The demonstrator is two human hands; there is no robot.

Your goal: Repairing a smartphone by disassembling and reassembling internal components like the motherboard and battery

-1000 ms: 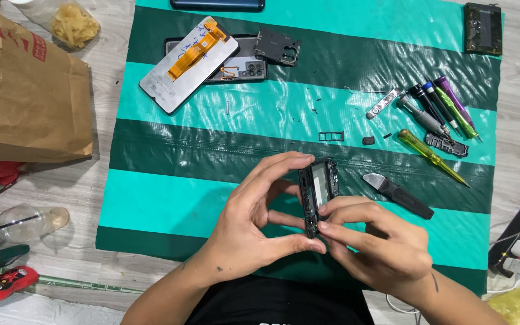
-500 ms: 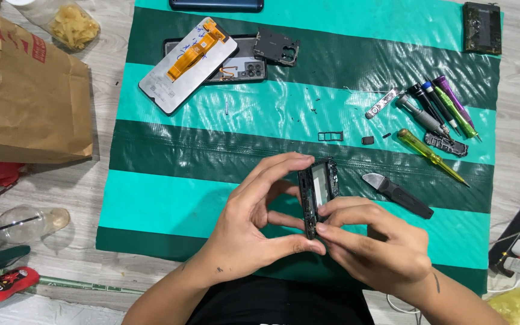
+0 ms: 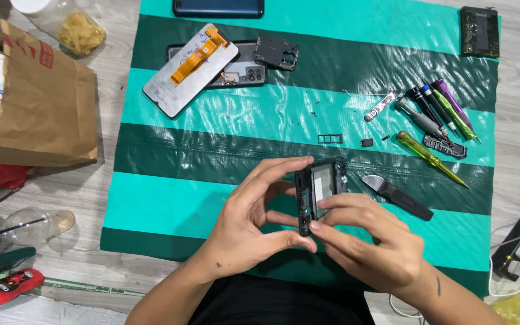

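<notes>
While both hands work close above the near edge of the striped green and teal plastic mat, they hold between them a black rectangular plastic phone frame with a pale inner panel, raised off the mat and tilted so one long side faces the camera. Of the left hand, the thumb presses against the frame's lower corner and the forefinger arches over to its top edge, the other fingers curled loosely behind. Across the right hand, the fingertips lie on the frame's face and lower side, pinching it against the left thumb; whether the right thumb grips behind cannot be told.

Judging by its thin walls and open middle, the frame looks light, fairly stiff yet easy to flex or crack if squeezed across the centre, so the outer rails and corners seem the safest places to take hold, as both hands do now. Its smooth plastic may slip under dry fingertips.

Just beside the right hand lies a black-handled pry tool with a grey blade, and farther off a yellow-handled screwdriver. Well apart, toward the far side, rests a grey phone display panel with an orange flex ribbon
</notes>
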